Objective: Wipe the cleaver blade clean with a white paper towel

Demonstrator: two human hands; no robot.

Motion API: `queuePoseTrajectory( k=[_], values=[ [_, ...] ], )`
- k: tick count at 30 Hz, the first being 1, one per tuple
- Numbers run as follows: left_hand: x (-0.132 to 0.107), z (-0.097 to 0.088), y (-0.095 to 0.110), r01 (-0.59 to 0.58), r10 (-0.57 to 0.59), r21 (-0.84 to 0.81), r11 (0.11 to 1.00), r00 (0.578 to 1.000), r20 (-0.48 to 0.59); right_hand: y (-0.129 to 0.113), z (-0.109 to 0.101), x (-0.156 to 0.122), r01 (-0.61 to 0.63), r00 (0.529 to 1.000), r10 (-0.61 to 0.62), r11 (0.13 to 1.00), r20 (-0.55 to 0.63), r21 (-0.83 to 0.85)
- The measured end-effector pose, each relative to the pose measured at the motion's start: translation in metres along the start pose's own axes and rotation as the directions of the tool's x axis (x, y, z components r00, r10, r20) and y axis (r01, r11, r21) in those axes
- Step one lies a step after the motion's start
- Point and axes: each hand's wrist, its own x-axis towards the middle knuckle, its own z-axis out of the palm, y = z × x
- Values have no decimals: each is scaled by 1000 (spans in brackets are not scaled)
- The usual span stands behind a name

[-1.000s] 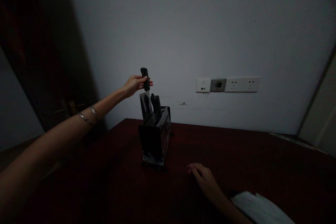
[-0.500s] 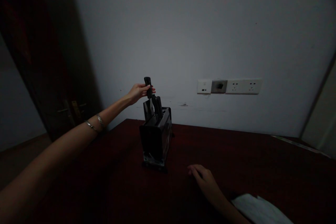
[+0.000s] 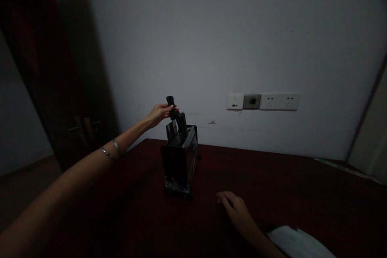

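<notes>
A black knife block (image 3: 174,165) stands on the dark red table, a little left of the middle. My left hand (image 3: 160,113) is closed around the black handle of a cleaver (image 3: 171,130), which is upright above the block's near end. Its broad blade is partly down in the block; the lower part is hidden inside. Just behind it, other knives with black handles (image 3: 183,123) stand in the slots. My right hand (image 3: 236,207) rests on the table to the right of the block, fingers curled together, holding nothing that I can see.
Behind the table (image 3: 256,173) rises a pale wall with a row of sockets and switches (image 3: 263,101). At the left is a dark door (image 3: 39,68) with a metal handle. Light cloth (image 3: 298,242) lies by my right forearm. The room is dim.
My left hand has moved down with the cleaver, and less of the blade shows above the block. The right hand stays where it was. The view has shifted slightly.
</notes>
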Motion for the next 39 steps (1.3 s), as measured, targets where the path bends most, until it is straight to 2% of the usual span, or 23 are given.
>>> queuePoseTrajectory(
  k=[8,19,31,39],
  values=[
    [-4,-1,-8,24,-25,-52,998,999,-23,1,0,-2,12,1000,-12,1000,-18,-1],
    [-14,4,-19,-19,18,-33,999,1000,-23,1,0,-2,24,999,-24,1000,-21,-7],
    [-22,4,-34,-8,8,-14,1000,1000,-4,3,0,-2,39,999,-39,999,-1,-9],
    [-28,7,-46,4,-4,-17,1000,999,-32,2,0,-1,35,999,-35,999,4,-34]
  ],
)
